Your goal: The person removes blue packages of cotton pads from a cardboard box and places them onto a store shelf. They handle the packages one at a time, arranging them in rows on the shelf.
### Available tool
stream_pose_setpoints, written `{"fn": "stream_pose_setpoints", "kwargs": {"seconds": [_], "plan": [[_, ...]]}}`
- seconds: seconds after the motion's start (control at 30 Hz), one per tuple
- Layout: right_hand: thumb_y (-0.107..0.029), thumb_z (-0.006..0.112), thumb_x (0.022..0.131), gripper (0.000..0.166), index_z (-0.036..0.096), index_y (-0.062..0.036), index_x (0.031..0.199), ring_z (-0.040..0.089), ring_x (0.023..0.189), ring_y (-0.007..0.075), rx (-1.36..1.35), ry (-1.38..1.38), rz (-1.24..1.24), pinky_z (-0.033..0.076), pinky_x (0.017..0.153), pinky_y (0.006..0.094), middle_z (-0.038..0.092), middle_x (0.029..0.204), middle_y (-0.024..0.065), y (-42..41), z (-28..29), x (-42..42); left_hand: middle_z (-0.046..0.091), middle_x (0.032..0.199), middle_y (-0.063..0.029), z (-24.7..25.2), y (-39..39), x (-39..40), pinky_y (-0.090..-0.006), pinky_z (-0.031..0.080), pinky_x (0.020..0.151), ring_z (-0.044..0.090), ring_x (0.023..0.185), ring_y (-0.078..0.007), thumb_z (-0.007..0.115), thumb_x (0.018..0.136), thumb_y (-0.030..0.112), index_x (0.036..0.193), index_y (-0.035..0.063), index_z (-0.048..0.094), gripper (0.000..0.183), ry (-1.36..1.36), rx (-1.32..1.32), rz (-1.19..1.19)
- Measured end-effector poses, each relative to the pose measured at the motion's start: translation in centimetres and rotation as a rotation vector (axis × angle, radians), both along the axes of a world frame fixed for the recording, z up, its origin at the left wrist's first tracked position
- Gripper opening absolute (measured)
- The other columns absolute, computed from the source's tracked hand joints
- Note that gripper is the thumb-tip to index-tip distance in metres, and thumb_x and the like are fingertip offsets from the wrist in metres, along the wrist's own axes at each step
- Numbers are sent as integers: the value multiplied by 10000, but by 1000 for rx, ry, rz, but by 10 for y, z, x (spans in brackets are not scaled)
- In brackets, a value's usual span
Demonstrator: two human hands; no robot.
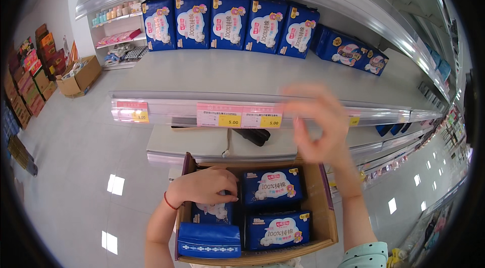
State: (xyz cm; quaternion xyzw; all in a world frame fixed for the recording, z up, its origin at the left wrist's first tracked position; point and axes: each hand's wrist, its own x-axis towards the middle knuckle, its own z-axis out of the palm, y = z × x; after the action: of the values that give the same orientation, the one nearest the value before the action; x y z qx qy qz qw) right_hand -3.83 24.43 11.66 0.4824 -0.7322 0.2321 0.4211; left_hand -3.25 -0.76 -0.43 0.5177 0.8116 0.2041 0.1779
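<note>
An opened cardboard box (pixel 327 215) stands below the shelf edge, holding several blue sanitary pad packs. My left hand (pixel 208 186) reaches into its left side, the fingers curled over a blue pack (pixel 212 211) and partly hiding it. Nearer to me, another pack (pixel 209 240) shows its plain end and a printed strip. On the right side of the box lie two packs, an upper one (pixel 273 186) and a lower one (pixel 278 230). Blurred by motion, my right hand (pixel 322 124) hangs empty before the shelf's price rail, thumb and fingers apart.
Upright blue packs (pixel 227 21) form a row on the grey shelf (pixel 212 71), with darker packs (pixel 348 50) lying to their right. Price tags (pixel 239 115) line its edge. A lower shelf (pixel 197 145) holds a black object (pixel 254 136). Cartons (pixel 79 76) stand on the floor at left.
</note>
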Motion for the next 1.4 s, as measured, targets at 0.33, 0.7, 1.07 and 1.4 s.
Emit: {"fn": "stream_pose_setpoints", "kwargs": {"seconds": [0.33, 0.7, 1.07, 1.4], "plan": [[-172, 686, 807, 700, 390, 23, 1410, 385, 1363, 353, 326, -56, -543, 317, 1133, 408, 369, 1486, 229, 70, 79, -171, 688, 1126, -149, 7, -3, 2, -371, 485, 947, 612, 1102, -300, 604, 939, 335, 1046, 55, 724, 323, -69, 31, 25], [-52, 731, 739, 533, 465, -27, 1201, 476, 1198, 391, 300, 4, -631, 393, 1028, 430, 512, 1279, 206, 66, 82, -143, 709, 918, -113, -1, -9, 10, -368, 500, 825, 643, 874, -299, 644, 883, 251, 944, 52, 720, 221, -47, 210, 98], [-129, 813, 683, 725, 514, -139, 1343, 609, 1088, 352, 429, 76, -693, 509, 902, 412, 617, 1250, 125, 84, 74, -96, 706, 877, -142, 7, -7, 13, -372, 522, 754, 665, 845, -307, 670, 851, 193, 932, 27, 693, 186, -7, 358, 243], [-46, 835, 700, 729, 515, -66, 1354, 594, 1176, 306, -13, 405, -386, 518, 965, 415, 589, 1315, 156, 74, 24, 45, 672, 896, -77, -10, -7, 1, -290, 516, 721, 652, 833, -144, 562, 972, 231, 998, 7, 579, 226, -193, 990, 646]]}}
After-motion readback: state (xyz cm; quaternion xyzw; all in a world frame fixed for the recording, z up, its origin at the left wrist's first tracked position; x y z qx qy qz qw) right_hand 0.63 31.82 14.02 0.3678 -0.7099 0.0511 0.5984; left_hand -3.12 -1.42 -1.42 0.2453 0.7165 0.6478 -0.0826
